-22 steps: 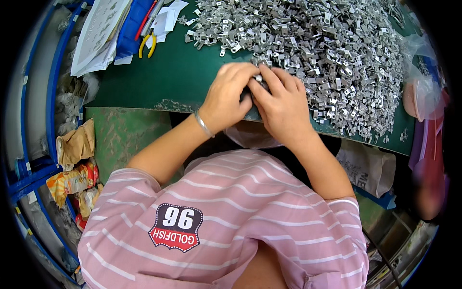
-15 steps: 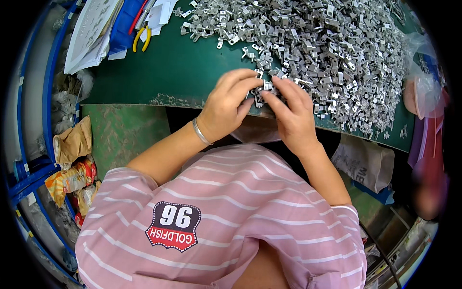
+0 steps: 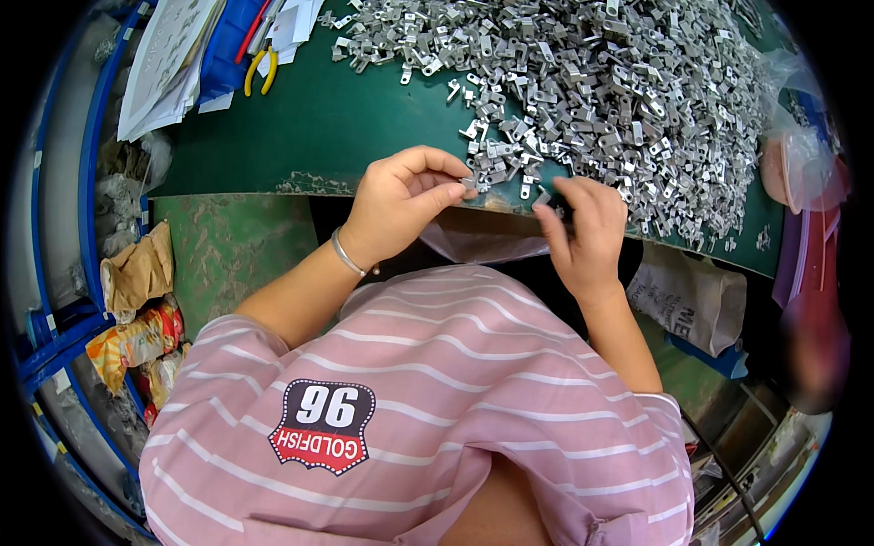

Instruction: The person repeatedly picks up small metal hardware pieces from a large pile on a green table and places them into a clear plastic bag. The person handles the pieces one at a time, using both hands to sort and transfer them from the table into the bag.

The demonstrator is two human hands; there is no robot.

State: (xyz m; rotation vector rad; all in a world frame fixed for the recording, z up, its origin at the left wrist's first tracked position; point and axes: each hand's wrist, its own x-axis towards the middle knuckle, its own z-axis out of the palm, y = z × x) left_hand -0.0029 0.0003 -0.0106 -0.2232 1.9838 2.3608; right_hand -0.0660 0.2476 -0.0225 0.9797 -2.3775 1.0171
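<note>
At the near edge of the green table, my left hand (image 3: pixel 401 200) pinches a small silver metal bracket (image 3: pixel 468 185) between thumb and fingertips. My right hand (image 3: pixel 587 232) is to the right, thumb and index finger apart around another metal bracket (image 3: pixel 543 197) at the table edge. Whether the right fingertips touch that bracket is hard to make out. Between the hands, several loose brackets (image 3: pixel 496 164) lie spread at the edge. Beyond them the big pile of bent metal brackets (image 3: pixel 628 109) with holes covers the right part of the table.
Yellow-handled pliers (image 3: pixel 260 73), a blue bin (image 3: pixel 226 55) and papers (image 3: pixel 168 68) lie at the table's far left. Blue shelving (image 3: pixel 96 136) stands left. A pink container with clear plastic (image 3: pixel 787 177) is at the right edge; a whitish bag (image 3: pixel 687 300) hangs below the table.
My hands have parted from over the loose brackets, the left moving left with a bracket in its pinch, the right moving right and nearer. The brackets between them now show.
</note>
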